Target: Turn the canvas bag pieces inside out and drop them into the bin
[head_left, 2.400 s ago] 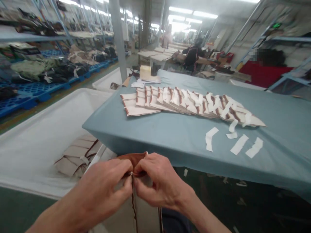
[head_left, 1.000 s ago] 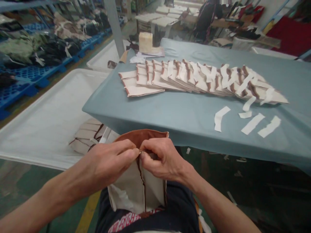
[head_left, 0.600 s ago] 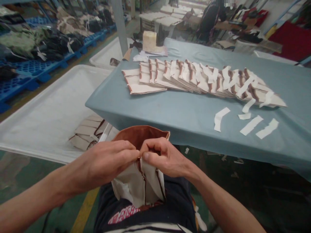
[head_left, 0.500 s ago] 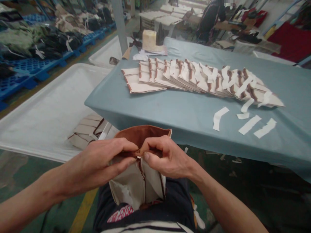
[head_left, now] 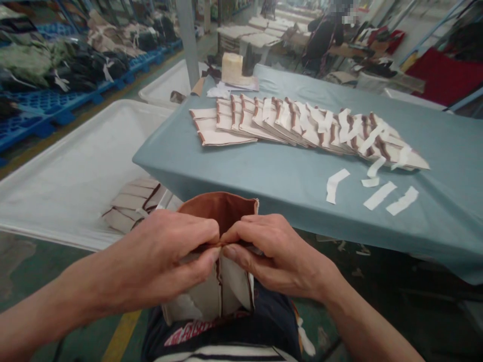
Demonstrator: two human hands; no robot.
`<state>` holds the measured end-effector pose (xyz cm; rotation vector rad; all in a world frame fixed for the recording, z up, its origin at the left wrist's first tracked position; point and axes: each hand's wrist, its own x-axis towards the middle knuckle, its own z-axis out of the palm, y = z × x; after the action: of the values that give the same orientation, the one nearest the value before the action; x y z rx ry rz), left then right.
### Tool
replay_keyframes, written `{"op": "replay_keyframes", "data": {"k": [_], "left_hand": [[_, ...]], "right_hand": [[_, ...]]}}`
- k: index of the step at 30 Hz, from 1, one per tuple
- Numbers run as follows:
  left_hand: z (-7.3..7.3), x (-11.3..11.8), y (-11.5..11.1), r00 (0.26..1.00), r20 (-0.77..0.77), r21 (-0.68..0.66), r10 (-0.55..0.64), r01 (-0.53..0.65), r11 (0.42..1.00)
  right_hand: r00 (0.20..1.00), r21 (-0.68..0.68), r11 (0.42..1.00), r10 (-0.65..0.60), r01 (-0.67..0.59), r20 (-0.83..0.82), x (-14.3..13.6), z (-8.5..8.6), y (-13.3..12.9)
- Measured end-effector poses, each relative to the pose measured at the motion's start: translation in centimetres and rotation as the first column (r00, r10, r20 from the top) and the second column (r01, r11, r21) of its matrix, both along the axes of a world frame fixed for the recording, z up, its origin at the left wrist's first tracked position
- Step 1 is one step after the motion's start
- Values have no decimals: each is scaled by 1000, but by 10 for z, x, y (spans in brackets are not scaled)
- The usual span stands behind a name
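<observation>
A cream fabric pouch [head_left: 236, 281] with brown lining and dark seam edges is held upright over my lap, its mouth facing up. My left hand [head_left: 177, 251] pinches the near rim just left of the centre seam. Close against it, my right hand [head_left: 269, 249] pinches the same rim on the other side, thumb on the outside. The fingertips of both hands nearly meet at the seam. Whatever lies right under the fingertips is hidden. Across the blue-grey table [head_left: 181, 166] lies an overlapping row of similar flat cream pieces [head_left: 226, 136] with brown edges.
White paper strips [head_left: 381, 195] lie on and before the row. On the left stands a white bin [head_left: 75, 171] with a cream sewn piece [head_left: 130, 203] inside. Blue pallets [head_left: 75, 103] carry fabric bundles. A person [head_left: 322, 42] is at the back. A grey post [head_left: 187, 40] rises behind the table.
My fingers have shifted their pinch on the rim, and the small white bit between them is out of sight. The pouch has moved slightly left and my right wrist has turned.
</observation>
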<state>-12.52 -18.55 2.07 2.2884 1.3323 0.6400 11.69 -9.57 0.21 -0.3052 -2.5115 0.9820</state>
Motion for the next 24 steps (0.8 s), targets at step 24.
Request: {"op": "replay_keyframes", "data": {"k": [24], "left_hand": [[-19,-1,-7,914,348,-349,209,-81,934]], "right_hand": [[979,30,999,-15,21,-202,12,-23,21]]}}
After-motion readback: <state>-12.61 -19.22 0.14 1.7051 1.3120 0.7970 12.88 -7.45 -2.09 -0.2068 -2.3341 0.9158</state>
